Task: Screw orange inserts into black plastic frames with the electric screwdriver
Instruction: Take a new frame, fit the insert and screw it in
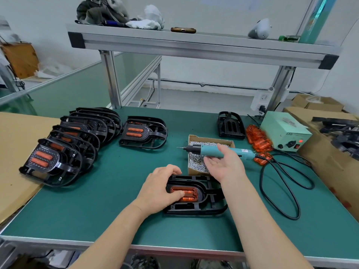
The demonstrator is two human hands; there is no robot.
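A black plastic frame (pixel 196 208) lies flat on the green mat near the front edge, with an orange insert (pixel 191 195) seated in its middle. My left hand (pixel 159 189) holds the frame's left end, fingers curled over the far edge and thumb pressing on the insert. Just behind it, the teal electric screwdriver (pixel 209 151) lies across a small cardboard box of screws (pixel 196 162), bit pointing left. My right hand (pixel 227 166) is around the screwdriver's body, thumb over it and fingers under.
A row of several frames with inserts (pixel 64 150) overlaps at the left, one more (pixel 143 133) beside it. An empty frame (pixel 230 126), loose orange inserts (pixel 257 138) and the power box (pixel 284 131) stand at back right. A black cable (pixel 281 187) loops at right.
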